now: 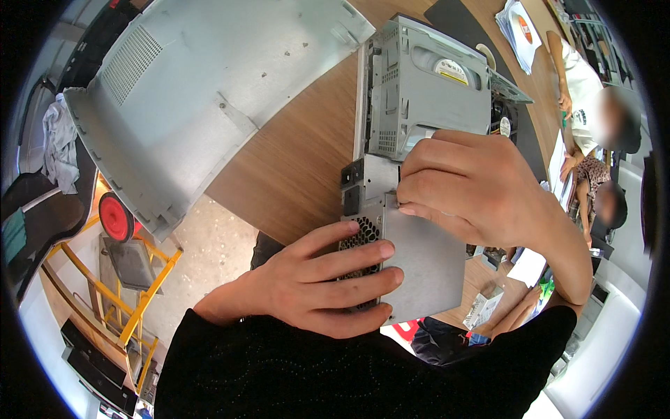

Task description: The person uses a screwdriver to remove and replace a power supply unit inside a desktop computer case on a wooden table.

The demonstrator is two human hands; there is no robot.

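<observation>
A grey metal power supply unit (429, 269) sits in front of me, against the near end of an opened computer chassis (391, 91). My left hand (307, 279) lies on it with the fingers spread, partly covering its honeycomb vent (364, 232). Bent over the unit's far edge, my right hand (481, 185) has its thumb and fingers drawn together. Whatever is between those fingertips is hidden. Just beyond the right hand, the chassis holds a grey drive cage (436, 98), with a labelled round part showing through its opening.
A large metal case cover (209, 77) lies to the left on the wooden table (293, 153). A yellow metal frame (143, 307) and a red wheel (116, 216) stand below it. Papers (520, 38) and two people (583, 87) are at the right. A small box (484, 307) lies nearby.
</observation>
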